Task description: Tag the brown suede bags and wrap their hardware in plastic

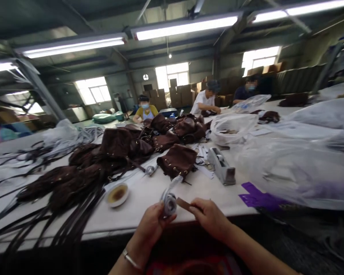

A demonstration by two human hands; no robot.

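Note:
My left hand [152,223] is closed around a coiled roll wrapped in greyish, shiny film [170,204]. A loose pale tail of the wrap runs up from the roll towards a dark brown leather bag [177,160] with brass-coloured eyelets. Between the thumb and fingers of my right hand [209,217] is a flat brown strip [184,204], its free end close to the roll. Whether the strip touches the roll I cannot tell. Both hands are above the table's front edge. A similar wrapped coil [150,170] lies behind, left of the bag.
Brown bags [117,143] with long straps are heaped at left and centre. A white dish [117,195] with brownish contents sits left of my hands. A tape dispenser [222,166], purple tape [259,195] and clear plastic bags [298,168] are at right. Several co-workers sit across the table.

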